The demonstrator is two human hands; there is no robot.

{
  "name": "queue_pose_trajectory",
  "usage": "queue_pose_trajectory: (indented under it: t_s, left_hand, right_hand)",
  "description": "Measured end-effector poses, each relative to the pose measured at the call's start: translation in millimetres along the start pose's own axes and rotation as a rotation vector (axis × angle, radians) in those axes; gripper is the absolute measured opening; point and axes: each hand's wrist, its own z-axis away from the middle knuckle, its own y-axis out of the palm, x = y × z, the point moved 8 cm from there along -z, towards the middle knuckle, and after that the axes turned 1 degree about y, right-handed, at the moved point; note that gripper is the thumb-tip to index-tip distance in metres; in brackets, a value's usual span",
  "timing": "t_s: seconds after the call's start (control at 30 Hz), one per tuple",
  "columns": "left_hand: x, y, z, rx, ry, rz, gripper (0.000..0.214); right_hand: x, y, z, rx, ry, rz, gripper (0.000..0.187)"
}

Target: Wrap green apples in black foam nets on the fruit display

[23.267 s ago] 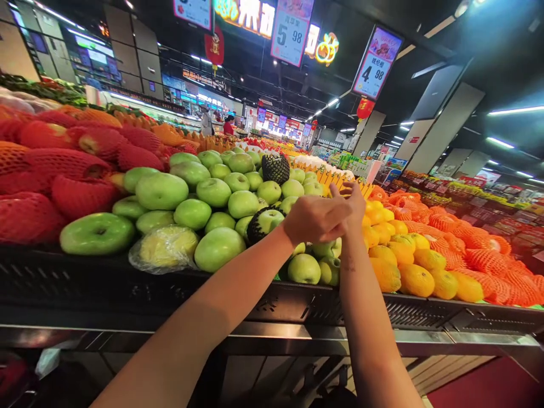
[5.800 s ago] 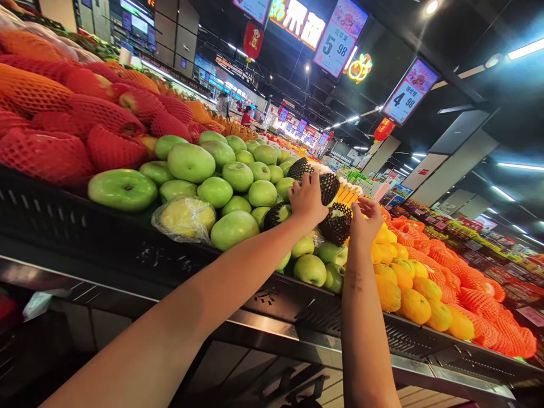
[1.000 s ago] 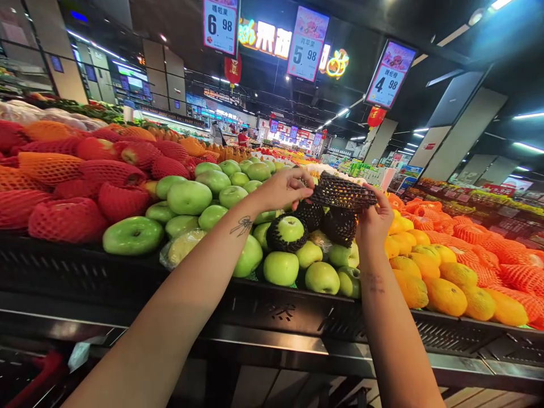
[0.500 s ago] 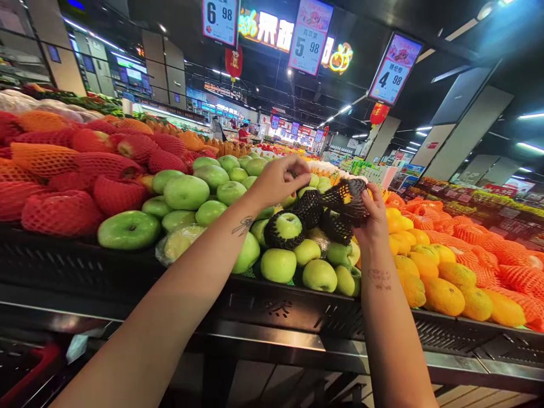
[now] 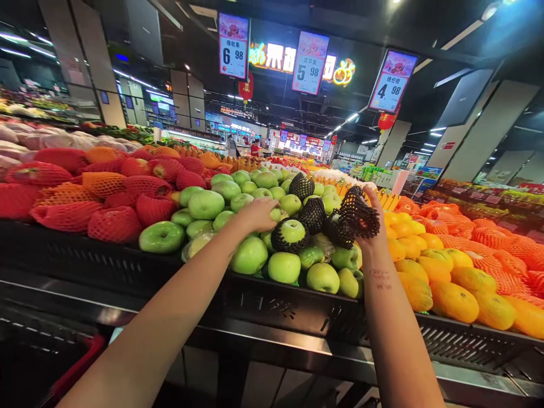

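- Fruit in red foam nets (image 5: 114, 224) piled well left of your left hand, some orange nets mixed in.
- Yellow-orange citrus (image 5: 454, 300) heaped just right of your right wrist, orange-netted fruit (image 5: 488, 249) beyond it.
- Black slotted display rim (image 5: 276, 306) runs under both your forearms, metal ledge below.
- Bagged fruit (image 5: 198, 243) just left of your left hand, at the rim.
- Price signs overhead: 6.98 (image 5: 233, 46), 5.98 (image 5: 309, 62), 4.98 (image 5: 391, 82), above and past your hands.
- Two people (image 5: 255, 148) far off, beyond your left hand.

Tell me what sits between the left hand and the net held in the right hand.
In the head view: between left hand and black foam net sit netted apples.
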Motion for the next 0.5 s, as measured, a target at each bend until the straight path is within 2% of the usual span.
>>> queue_pose_trajectory:
  t_s: [0.13,0.3,0.4,0.5]
  left_hand:
    - [5,12.5,2,-0.006,-0.075,-0.062,0.058]
    - [1,7.1,7,-0.038,-0.098,-0.099,0.066]
    - [6,-1.6,8,-0.164,-0.118,-0.023,0.068]
    - [12,-17.1,12,-0.403,-0.118,0.191,0.064]
  right_hand:
    - [-3,-3,-2,0.011,0.005,-0.047,0.052]
    - [1,0,1,0.015,-0.032,-0.082,0.049]
    - [1,4,4,0.011,-0.003,-0.122,0.048]
    - [0,6,4,0.032,0.018,-0.124,0.049]
